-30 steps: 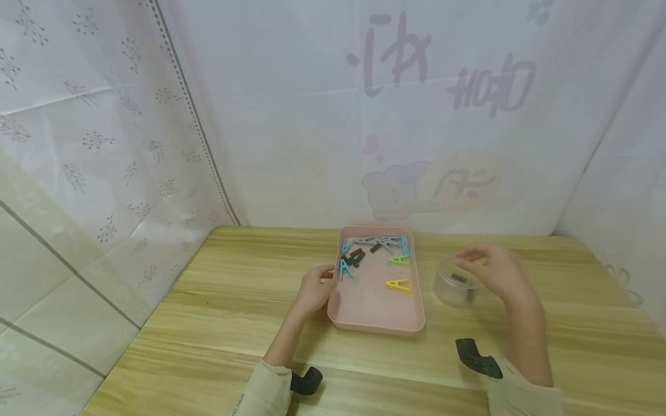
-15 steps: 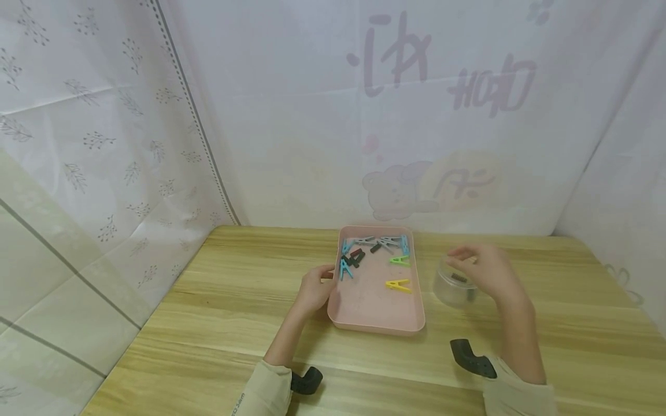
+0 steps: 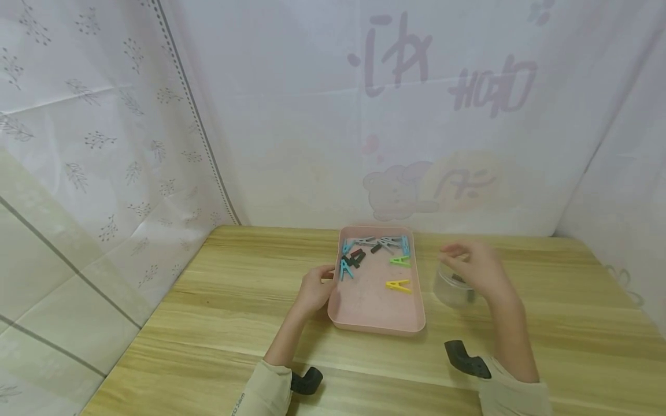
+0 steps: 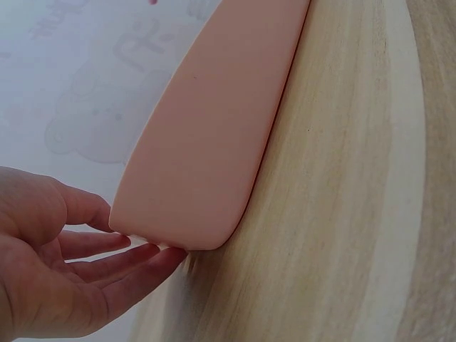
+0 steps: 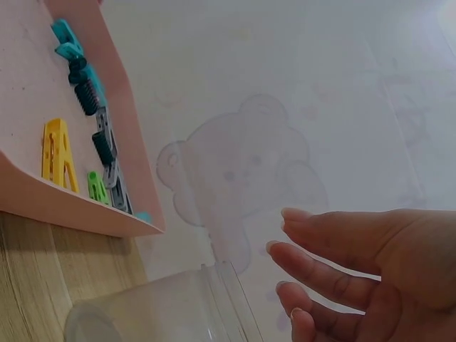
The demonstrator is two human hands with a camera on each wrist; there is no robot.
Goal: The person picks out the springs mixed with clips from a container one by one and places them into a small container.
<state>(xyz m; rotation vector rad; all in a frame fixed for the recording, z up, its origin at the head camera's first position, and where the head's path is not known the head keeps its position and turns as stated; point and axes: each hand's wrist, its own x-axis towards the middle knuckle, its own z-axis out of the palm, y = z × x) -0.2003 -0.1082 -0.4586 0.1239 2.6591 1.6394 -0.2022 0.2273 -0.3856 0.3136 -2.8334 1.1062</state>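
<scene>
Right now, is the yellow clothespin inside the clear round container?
No: the yellow clothespin lies in the pink tray, apart from the clear round container.

Right hand (image 5: 395, 281), fingers apart, near clear container (image 5: 164, 306); pink tray (image 5: 43, 196) holds yellow clip (image 5: 57, 153)

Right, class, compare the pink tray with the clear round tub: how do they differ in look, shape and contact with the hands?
The pink tray is opaque; the clear round tub is see-through.
The tray is a long rectangle with rounded corners, while the tub is cylindrical.
The left hand touches the tray's side; the right hand hovers by the tub without visible contact.
Both stand on the wooden table.
</scene>
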